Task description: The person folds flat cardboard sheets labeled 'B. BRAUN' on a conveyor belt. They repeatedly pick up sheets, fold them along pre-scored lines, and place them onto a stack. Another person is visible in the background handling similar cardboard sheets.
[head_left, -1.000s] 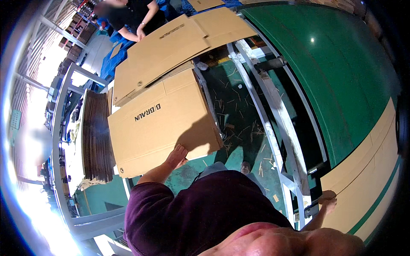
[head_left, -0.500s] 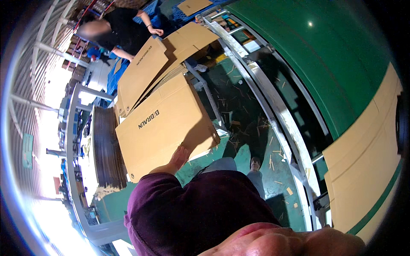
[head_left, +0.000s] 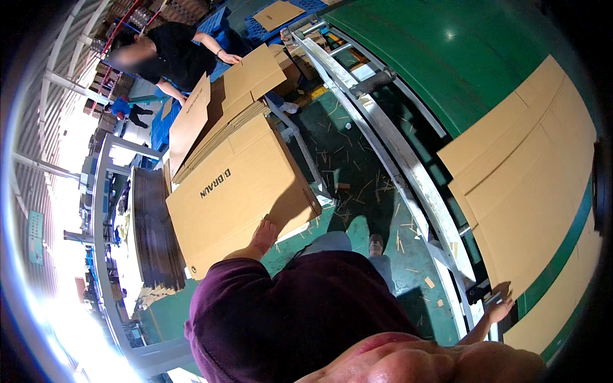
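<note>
A stack of flat brown cardboard box blanks [head_left: 239, 185] with dark print lies in front of me on the left. My left hand [head_left: 263, 236] rests on its near edge, fingers stretched over the top sheet. At the lower right, my right hand [head_left: 499, 310] is beside a flat cardboard blank [head_left: 511, 210] on the green conveyor belt. Its fingers are curled around a small greyish object [head_left: 493, 298], too small to name. Across the stack, a person in a dark top has both hands on a folded cardboard blank [head_left: 255, 80].
A metal conveyor frame [head_left: 408, 172] runs between me and the green belt [head_left: 408, 57]. Cardboard scraps [head_left: 430, 282] litter the green floor. Beyond the stack's left side stand upright bundled sheets [head_left: 156, 223] and a grey metal frame [head_left: 102, 255]. Blue pallets [head_left: 255, 29] lie at the back.
My right hand has come into view at the lower right. The blank on the belt reaches farther up and left. The other person's folded blank has shifted; my left hand stays on the stack.
</note>
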Action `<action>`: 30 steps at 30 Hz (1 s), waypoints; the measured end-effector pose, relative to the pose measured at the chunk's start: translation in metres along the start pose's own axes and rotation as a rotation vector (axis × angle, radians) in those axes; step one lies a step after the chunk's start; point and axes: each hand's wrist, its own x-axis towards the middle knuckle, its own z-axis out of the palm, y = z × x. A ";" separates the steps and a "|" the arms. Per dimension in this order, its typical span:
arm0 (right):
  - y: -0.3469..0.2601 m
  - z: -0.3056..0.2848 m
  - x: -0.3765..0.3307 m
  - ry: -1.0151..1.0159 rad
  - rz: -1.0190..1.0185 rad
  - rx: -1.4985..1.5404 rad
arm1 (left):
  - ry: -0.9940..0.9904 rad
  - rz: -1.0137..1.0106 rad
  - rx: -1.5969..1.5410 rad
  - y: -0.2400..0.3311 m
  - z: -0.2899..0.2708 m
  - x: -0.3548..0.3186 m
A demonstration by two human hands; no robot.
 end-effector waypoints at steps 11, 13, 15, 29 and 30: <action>-0.162 -0.052 0.056 0.065 -0.119 0.582 | 0.243 -0.070 -0.397 0.021 -0.018 -0.005; -0.190 -0.036 0.062 0.110 -0.276 0.418 | 0.222 -0.059 -0.401 0.012 -0.011 -0.011; -0.220 -0.039 0.064 0.124 -0.380 0.189 | 0.190 -0.065 -0.463 0.012 -0.018 -0.012; -0.419 -0.306 0.091 0.602 -1.088 0.374 | 0.120 -0.130 -0.369 0.001 0.000 -0.006; -0.442 -0.335 0.066 0.682 -1.219 0.510 | 0.093 -0.152 -0.386 0.003 -0.001 -0.008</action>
